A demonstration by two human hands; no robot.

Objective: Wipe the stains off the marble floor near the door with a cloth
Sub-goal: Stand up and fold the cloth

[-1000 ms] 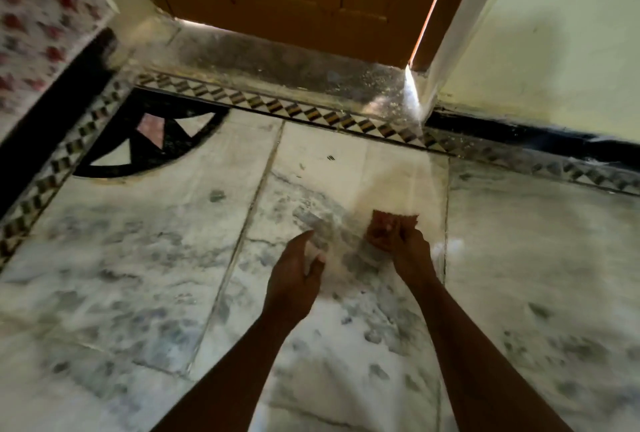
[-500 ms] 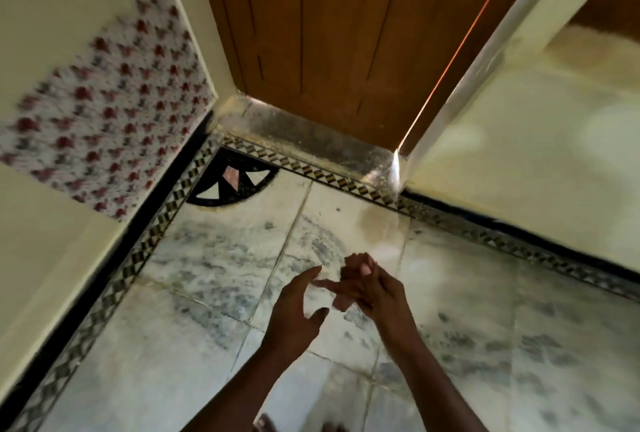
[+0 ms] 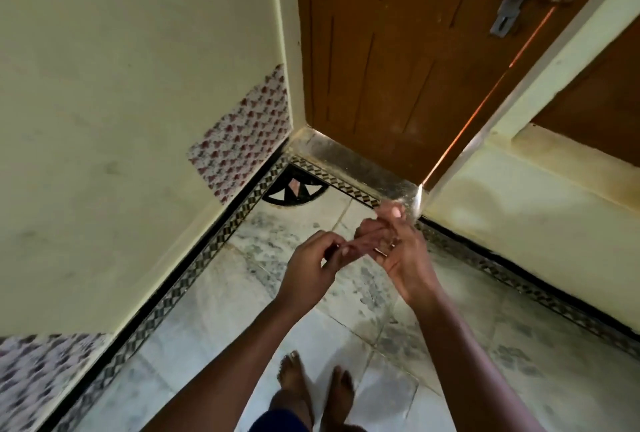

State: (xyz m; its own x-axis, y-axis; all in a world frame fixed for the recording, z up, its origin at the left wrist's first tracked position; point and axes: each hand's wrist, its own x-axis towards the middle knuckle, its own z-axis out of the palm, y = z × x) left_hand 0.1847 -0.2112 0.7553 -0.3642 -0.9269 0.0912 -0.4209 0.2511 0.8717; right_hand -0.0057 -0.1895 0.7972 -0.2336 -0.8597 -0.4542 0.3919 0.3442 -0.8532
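Note:
A small reddish-brown cloth [image 3: 365,243] is stretched between my two hands, well above the floor. My right hand [image 3: 403,251] grips one end of it, palm turned up. My left hand [image 3: 311,267] pinches the other end between thumb and fingers. The white marble floor [image 3: 242,313] with grey veining lies below, reaching to the brown wooden door [image 3: 398,60] at the top. Most of the cloth is hidden inside the fingers.
A pale yellow wall [image 3: 121,102] with patterned patches stands on the left, another wall [image 3: 536,223] on the right. A chequered border strip [image 3: 194,268] edges the floor. My bare feet [image 3: 311,393] stand at the bottom. A metal latch [image 3: 512,5] hangs on the door.
The view has risen from close to the floor to standing height. The cloth has left the floor, and my left hand has taken hold of its free end.

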